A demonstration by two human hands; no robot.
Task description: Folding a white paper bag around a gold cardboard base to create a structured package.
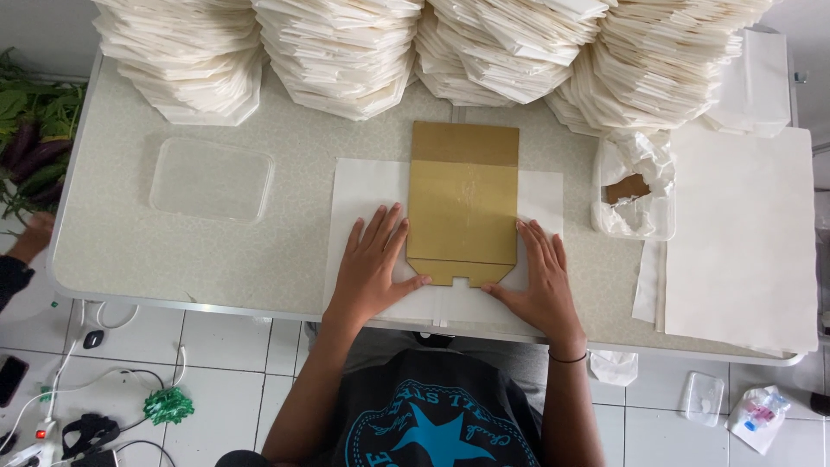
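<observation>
A tan cardboard template [463, 203] lies on a white paper sheet [367, 186] at the table's near edge. My left hand [373, 264] rests flat on the paper, fingers spread, its thumb touching the template's lower left corner. My right hand [542, 275] presses flat on the paper at the template's lower right corner, thumb against the cardboard's bottom edge. Neither hand grips anything.
Tall stacks of folded white paper [346, 52] line the table's back. A clear plastic lid [212, 179] lies to the left, a container of crumpled paper [635, 186] to the right, beside a pile of white sheets [743, 233]. Another person's hand [35, 235] shows at far left, near vegetables [30, 143].
</observation>
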